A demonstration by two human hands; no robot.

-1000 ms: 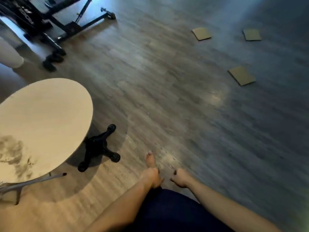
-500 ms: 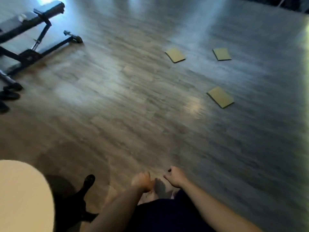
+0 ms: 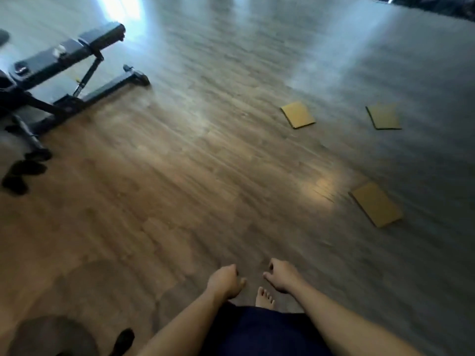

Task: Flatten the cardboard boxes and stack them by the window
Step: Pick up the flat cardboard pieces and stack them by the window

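Three flat brown cardboard pieces lie apart on the wooden floor to my right: the nearest cardboard [image 3: 376, 204], a middle cardboard [image 3: 298, 114] farther off, and a far-right cardboard [image 3: 384, 117]. My left hand [image 3: 224, 280] and my right hand [image 3: 280, 274] hang low in front of me, close together, fingers loosely curled and holding nothing. Both hands are well short of the cardboard. A bare foot [image 3: 264, 298] shows between them.
A black weight bench [image 3: 64, 65] stands at the back left, with dark shoes [image 3: 23, 168] beside its frame. A black table foot [image 3: 123, 340] pokes in at the bottom left. Bright light reflects off the floor at the top left.
The view has swung up and moved forward: the round table has left the frame, the cardboard pieces have come nearer and lower. My hands stay empty in front of me.
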